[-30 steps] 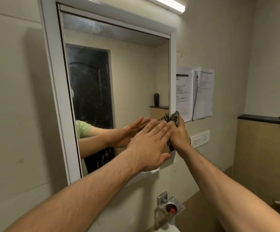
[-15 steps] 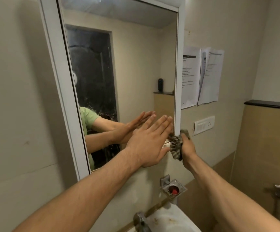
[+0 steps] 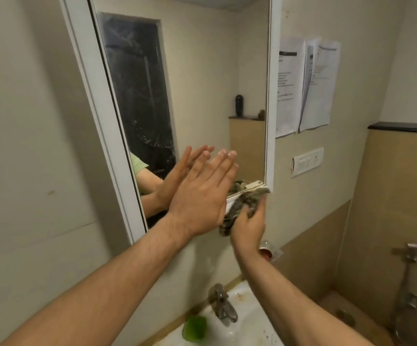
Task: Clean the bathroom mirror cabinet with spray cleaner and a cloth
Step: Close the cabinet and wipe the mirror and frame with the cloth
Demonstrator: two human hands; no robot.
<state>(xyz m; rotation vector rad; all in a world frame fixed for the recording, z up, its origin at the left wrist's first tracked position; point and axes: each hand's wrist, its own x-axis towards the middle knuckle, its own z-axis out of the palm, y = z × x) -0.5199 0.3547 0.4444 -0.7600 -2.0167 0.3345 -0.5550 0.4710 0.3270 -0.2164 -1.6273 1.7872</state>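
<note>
Items counted: one mirror cabinet [image 3: 202,83]; one cloth [image 3: 242,208]; two hands, namely left hand [image 3: 202,196] and right hand [image 3: 248,226]; two paper notices [image 3: 289,88], right wall; one switch plate [image 3: 307,161]; one basin [image 3: 247,328]; one tap [image 3: 223,305]; one green object [image 3: 195,328], near left of basin

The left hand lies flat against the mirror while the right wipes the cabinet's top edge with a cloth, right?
Not quite. The head view shows the right hand gripping the cloth at the bottom edge of the cabinet, not the top. The left hand is flat against the mirror.
</note>
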